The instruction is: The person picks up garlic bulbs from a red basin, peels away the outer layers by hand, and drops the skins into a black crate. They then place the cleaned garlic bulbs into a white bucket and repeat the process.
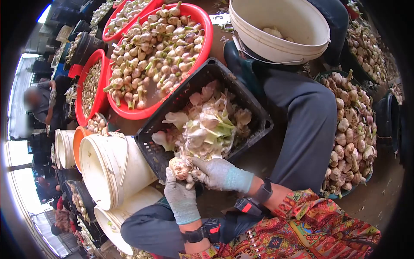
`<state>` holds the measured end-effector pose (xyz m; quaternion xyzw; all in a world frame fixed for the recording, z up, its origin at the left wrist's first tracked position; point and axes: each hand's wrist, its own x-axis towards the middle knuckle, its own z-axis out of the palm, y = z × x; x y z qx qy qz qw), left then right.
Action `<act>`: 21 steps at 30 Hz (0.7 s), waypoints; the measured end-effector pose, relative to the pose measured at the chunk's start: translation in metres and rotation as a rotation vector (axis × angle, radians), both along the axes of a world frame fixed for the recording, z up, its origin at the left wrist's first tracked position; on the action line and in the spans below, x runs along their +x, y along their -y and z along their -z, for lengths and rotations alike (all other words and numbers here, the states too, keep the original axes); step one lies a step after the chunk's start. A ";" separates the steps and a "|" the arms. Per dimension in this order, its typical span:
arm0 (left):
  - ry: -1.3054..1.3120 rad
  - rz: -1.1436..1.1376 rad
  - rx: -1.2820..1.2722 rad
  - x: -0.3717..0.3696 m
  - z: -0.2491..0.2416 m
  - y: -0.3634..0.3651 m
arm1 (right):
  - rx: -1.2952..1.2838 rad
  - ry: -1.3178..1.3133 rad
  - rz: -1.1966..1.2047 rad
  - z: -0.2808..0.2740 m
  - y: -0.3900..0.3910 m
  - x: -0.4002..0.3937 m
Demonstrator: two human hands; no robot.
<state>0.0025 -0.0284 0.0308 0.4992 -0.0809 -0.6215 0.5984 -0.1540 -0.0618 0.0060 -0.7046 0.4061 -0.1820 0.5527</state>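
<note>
Fingers of the left hand (181, 199) and right hand (221, 173) pinch closed around the garlic bulb (178, 169). Firm, gentle pressure should steady it.

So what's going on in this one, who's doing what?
A seated person is handling a garlic bulb over the near corner of a black crate. The gloved left hand holds it from below in the picture, and the gloved right hand is at its side. Loose papery skins are piled in the crate. A big red basin beyond is heaped with bulbs, and a white bucket shows only a few pale pieces inside.
</note>
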 end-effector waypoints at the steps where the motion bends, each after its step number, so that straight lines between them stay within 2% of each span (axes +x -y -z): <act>1: -0.007 -0.030 -0.005 -0.002 -0.001 -0.008 | 0.003 0.005 -0.006 -0.002 -0.005 0.003; 4: 0.007 -0.056 -0.008 0.000 0.000 -0.021 | -0.002 -0.032 -0.024 0.001 -0.015 0.011; 7: 0.043 -0.029 -0.010 0.005 0.003 -0.029 | -0.082 0.030 0.069 0.003 -0.024 0.015; 9: 0.057 -0.022 0.026 0.008 0.002 -0.031 | 0.797 0.527 0.195 -0.003 -0.020 0.011; 10: 0.050 -0.018 0.023 0.010 0.004 -0.034 | 0.851 0.509 0.061 0.003 -0.010 0.001; 12: -0.119 -0.018 0.085 0.018 0.010 -0.037 | 0.738 0.499 0.048 0.005 -0.001 -0.015; 13: -0.185 -0.025 0.135 0.020 0.011 -0.036 | 0.472 0.273 0.064 -0.008 0.005 -0.025; 14: -0.189 -0.025 0.138 0.023 0.013 -0.037 | 0.474 0.269 0.066 -0.003 0.002 -0.022; 16: -0.263 0.069 0.114 0.023 0.018 -0.033 | -0.542 0.013 0.185 -0.002 0.002 -0.015; 17: -0.267 0.072 0.122 0.019 0.020 -0.033 | -0.324 -0.104 0.027 -0.004 -0.002 -0.012; 18: -0.110 0.099 0.076 0.009 0.017 -0.032 | -0.226 -0.109 -0.025 -0.005 -0.001 -0.005; 19: 0.047 0.126 0.029 0.002 0.016 -0.030 | -0.267 -0.125 -0.018 0.000 -0.004 0.000; 20: 0.042 0.125 0.041 0.000 0.018 -0.030 | -0.308 -0.141 -0.014 0.006 -0.006 0.004; 21: 0.224 0.154 0.038 -0.001 0.020 -0.030 | -0.294 -0.144 -0.017 0.009 -0.006 0.007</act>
